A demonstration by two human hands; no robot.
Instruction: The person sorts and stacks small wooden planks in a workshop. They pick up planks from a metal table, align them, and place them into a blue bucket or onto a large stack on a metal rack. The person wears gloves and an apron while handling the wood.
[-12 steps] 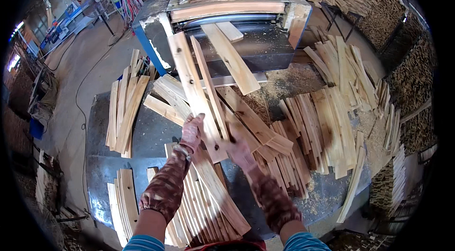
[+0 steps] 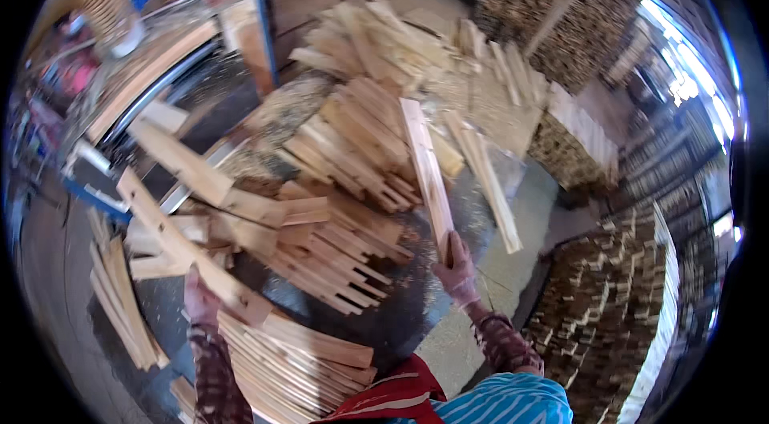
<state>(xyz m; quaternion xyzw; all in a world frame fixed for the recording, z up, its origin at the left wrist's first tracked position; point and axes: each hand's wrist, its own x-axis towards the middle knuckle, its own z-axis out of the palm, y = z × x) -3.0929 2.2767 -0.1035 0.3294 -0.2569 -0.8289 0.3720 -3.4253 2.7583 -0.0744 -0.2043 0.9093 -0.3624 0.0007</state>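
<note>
My left hand (image 2: 200, 298) is closed on the edge of a long pale wooden board (image 2: 164, 233) with dark knots. This board slants up and away toward the machine, its near end above a row of boards (image 2: 280, 368) laid side by side. Well apart to the right, my right hand (image 2: 456, 276) grips the near end of a narrower wooden board (image 2: 428, 172), thumb on top. That board points away from me, over the right side of the table.
A planer-like machine (image 2: 152, 88) stands at the left, with a board (image 2: 180, 160) sticking out of it. Fanned boards (image 2: 336, 252) and another pile (image 2: 360, 136) cover the table's middle. Loose strips (image 2: 485, 184) lie right. Stacked wood (image 2: 609, 288) rises at the lower right.
The view has turned right. My hands were close together with the two boards side by side; now the right hand has carried the narrower board away to the right.
</note>
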